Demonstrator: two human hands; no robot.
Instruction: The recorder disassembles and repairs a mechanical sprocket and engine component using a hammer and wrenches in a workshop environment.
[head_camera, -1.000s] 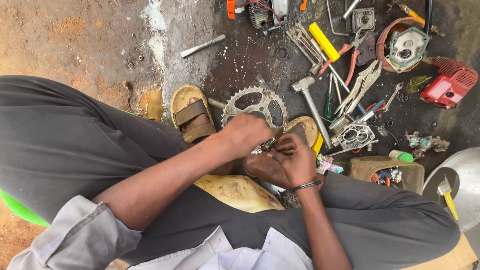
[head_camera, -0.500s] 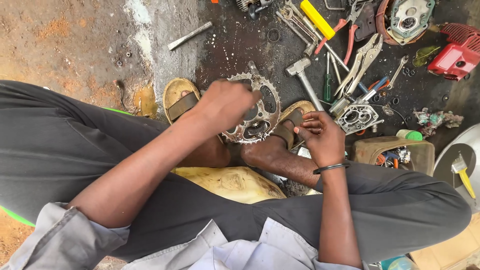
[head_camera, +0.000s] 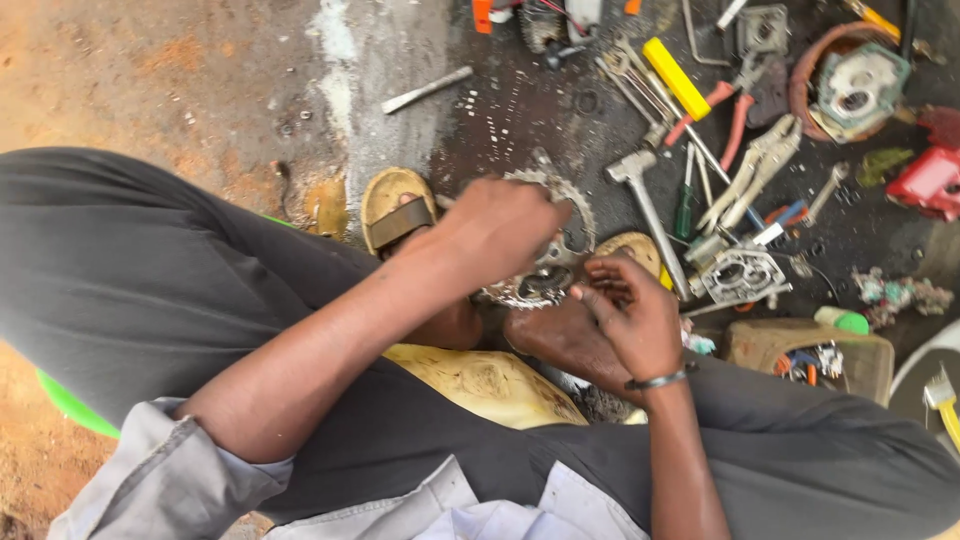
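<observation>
Left hand (head_camera: 505, 232) was clamped on the toothed sprocket (head_camera: 560, 245) near the sandalled feet; right hand (head_camera: 625, 310), fingers curled, pinched something unseen at its lower edge. Work looked midway, hammer (head_camera: 645, 205) lying unused.

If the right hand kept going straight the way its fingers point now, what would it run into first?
Most likely the toothed sprocket: the right hand points up-left at it, with the left hand gripping it just beyond. Depth is unclear; the fingertips may already touch.

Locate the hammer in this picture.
In the head view, the hammer lies on the ground right of the sprocket, beside the pliers.
</observation>
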